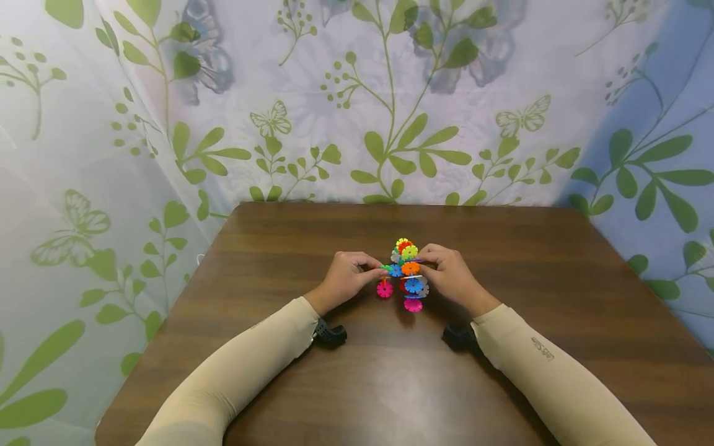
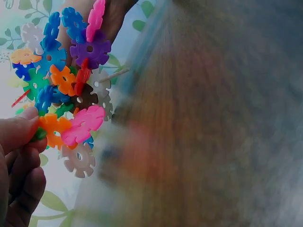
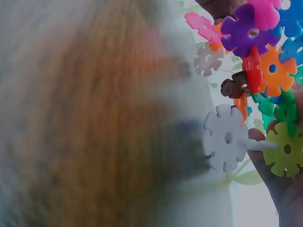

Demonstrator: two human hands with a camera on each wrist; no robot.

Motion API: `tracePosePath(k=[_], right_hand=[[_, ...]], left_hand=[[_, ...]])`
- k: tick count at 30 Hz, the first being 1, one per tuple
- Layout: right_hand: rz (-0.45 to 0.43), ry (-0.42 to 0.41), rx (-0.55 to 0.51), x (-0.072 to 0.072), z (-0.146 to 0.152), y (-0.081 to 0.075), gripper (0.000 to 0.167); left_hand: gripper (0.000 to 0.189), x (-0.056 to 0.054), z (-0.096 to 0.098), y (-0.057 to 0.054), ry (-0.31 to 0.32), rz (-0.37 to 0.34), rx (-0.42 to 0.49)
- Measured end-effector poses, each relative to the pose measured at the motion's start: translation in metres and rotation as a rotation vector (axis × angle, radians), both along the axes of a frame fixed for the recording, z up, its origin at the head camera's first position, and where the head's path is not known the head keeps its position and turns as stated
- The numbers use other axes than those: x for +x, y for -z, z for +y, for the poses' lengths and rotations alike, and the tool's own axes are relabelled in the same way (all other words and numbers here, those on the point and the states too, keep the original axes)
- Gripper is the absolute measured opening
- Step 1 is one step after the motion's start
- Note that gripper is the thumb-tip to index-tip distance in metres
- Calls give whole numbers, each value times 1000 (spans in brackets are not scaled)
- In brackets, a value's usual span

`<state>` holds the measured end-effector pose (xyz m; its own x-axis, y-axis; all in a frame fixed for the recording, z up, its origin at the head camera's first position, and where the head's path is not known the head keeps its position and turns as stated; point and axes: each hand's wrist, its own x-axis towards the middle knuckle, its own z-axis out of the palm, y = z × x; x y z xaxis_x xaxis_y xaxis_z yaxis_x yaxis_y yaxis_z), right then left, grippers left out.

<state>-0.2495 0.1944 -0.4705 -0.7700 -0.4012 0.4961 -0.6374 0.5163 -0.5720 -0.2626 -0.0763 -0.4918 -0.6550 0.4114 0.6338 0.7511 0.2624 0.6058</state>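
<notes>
A colourful model built of interlocking notched plastic discs [image 1: 413, 285] hangs between both hands over the table. My left hand [image 1: 347, 277] pinches a green disc at its left side, a pink disc dangling just below. That green piece [image 2: 40, 134] shows between thumb and fingers in the left wrist view, beside orange and pink discs. On the opposite side my right hand [image 1: 450, 272] grips the model near its orange and purple discs, its fingertips partly hidden by the discs. A white disc [image 3: 226, 137] and a yellow-green disc [image 3: 285, 149] stand before that hand in the right wrist view.
A brown wooden table [image 1: 390, 384] spreads beneath the hands. Patterned cloth [image 1: 312, 124] with green leaves hangs behind it and along the sides. Black straps with dark devices [image 1: 331, 334] sit at both wrists, below beige sleeves.
</notes>
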Motion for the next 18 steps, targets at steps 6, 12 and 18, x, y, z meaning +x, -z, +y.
tracePosePath(k=[6,12,18], right_hand=[[-11,-5,-22,2,7,2,15],[-25,-61,-6,-6,19,2,21],[-91,-122,10,-10,26,0,24]], left_hand=[[8,1,4,0,34,-38,0],[16,2,1,-1,89,-142,-69],[28,-6,-10,-9,78,-94,-69]])
